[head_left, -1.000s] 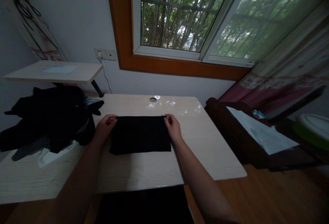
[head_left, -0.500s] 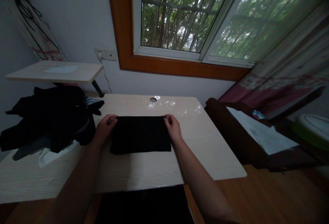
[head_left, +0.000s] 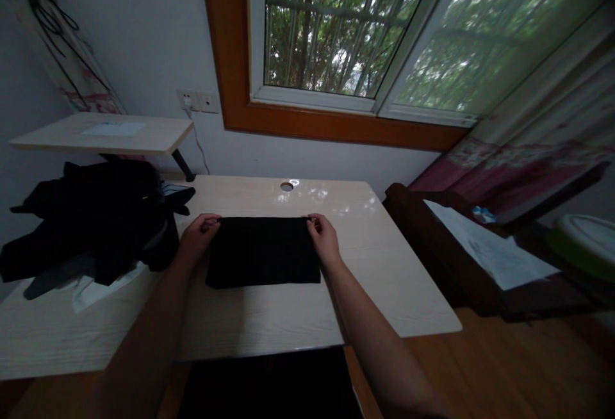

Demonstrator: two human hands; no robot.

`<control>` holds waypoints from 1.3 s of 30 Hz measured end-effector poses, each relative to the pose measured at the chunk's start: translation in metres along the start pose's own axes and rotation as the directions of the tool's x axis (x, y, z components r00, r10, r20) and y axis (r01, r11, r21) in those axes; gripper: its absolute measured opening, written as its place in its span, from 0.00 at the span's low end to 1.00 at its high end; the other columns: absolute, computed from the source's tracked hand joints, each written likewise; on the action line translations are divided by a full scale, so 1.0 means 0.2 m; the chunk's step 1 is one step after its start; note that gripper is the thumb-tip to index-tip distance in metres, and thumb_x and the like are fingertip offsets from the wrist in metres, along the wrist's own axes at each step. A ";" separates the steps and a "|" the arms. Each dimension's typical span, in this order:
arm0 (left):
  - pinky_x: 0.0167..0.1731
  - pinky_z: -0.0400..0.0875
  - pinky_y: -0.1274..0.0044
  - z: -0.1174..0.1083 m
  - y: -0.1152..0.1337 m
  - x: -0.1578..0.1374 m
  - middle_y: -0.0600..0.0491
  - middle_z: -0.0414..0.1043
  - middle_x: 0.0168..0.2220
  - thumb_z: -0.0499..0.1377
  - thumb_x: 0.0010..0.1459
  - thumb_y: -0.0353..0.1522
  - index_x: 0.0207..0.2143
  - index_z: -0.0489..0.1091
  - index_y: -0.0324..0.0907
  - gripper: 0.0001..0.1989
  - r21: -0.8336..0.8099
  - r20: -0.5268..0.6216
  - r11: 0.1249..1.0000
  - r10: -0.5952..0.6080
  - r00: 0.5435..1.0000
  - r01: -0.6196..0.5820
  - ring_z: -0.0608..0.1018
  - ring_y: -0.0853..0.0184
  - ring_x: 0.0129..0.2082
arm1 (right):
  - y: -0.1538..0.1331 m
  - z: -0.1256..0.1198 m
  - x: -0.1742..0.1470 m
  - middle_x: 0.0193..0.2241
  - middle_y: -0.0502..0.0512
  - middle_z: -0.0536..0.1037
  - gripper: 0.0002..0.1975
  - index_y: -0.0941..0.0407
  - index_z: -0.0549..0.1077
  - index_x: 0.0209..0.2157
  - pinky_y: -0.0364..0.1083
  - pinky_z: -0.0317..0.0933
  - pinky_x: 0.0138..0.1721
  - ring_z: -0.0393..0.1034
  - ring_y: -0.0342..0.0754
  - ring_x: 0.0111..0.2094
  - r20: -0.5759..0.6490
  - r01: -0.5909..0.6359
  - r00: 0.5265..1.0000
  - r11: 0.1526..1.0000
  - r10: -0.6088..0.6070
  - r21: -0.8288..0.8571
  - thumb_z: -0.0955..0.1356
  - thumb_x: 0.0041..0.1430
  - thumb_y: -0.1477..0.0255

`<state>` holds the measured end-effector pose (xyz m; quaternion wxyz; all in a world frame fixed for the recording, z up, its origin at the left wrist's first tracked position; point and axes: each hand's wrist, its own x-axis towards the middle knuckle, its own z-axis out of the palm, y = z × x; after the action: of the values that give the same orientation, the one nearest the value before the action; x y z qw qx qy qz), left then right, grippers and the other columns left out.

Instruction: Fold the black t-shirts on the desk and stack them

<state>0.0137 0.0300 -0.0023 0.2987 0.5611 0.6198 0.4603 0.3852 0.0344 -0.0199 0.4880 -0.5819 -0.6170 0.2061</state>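
Note:
A black garment, folded into a flat rectangle, lies on the pale wooden desk. Its exact kind cannot be made out. My left hand pinches the far left corner between thumb and fingers. At the far right corner, my right hand grips the cloth the same way. Between the two hands the far edge runs straight. The near edge rests on the desk, a little uneven at the left corner.
A heap of dark clothes covers the desk's left side, below a raised shelf with a sheet of paper. The desk has a round cable hole at the back. Right of it stands dark brown furniture with papers on top.

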 end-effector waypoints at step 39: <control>0.38 0.69 0.73 0.00 0.00 0.00 0.53 0.74 0.35 0.62 0.51 0.45 0.44 0.75 0.43 0.22 0.000 -0.008 1.000 0.018 1.000 -0.018 0.74 0.65 0.34 | -0.02 -0.01 0.00 0.32 0.53 0.75 0.17 0.55 0.75 0.46 0.49 0.64 0.39 0.70 0.50 0.33 0.011 0.016 1.000 1.000 -0.016 -0.018 0.65 0.63 0.60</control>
<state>0.0143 0.0305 -0.0019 0.2921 0.5645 0.6161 0.4652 0.3849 0.0338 -0.0163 0.4812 -0.5803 -0.6260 0.1996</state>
